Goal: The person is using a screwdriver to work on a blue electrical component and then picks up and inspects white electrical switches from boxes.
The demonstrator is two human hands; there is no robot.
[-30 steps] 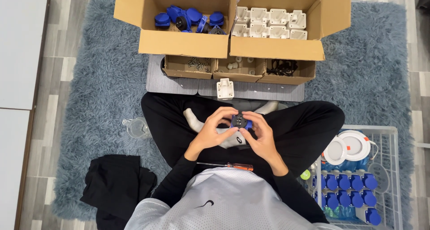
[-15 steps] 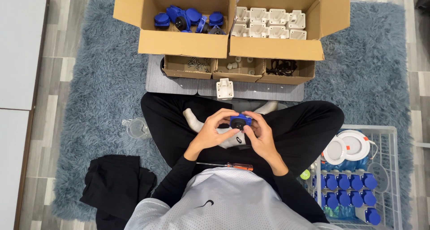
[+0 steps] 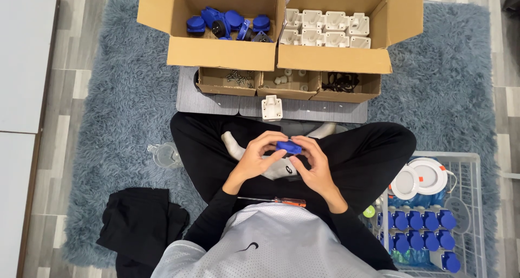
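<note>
Shaggy blue-grey rug [image 3: 114, 104] over grey plank floor carries everything. Nearest, an orange-handled screwdriver [image 3: 273, 201] rests across the lap. Just beyond, at 12 o'clock, the left hand [image 3: 254, 159] and right hand [image 3: 314, 164] pinch a small blue part [image 3: 288, 146] between their fingertips, its long axis running 9 to 3, equally near both. Farther at 12 a white housing [image 3: 271, 107], then cardboard boxes [image 3: 216, 50]; a wire basket [image 3: 476, 202] at 4.

2 large cardboard boxes [image 3: 222, 53], 3 small trays [image 3: 225, 88]. 1 white housing [image 3: 271, 107] on mat, 8 in right box. 1 blue part [image 3: 288, 146] in hands. 1 screwdriver [image 3: 279, 201], 1 wire basket [image 3: 476, 164], 2 white discs [image 3: 428, 175].
</note>
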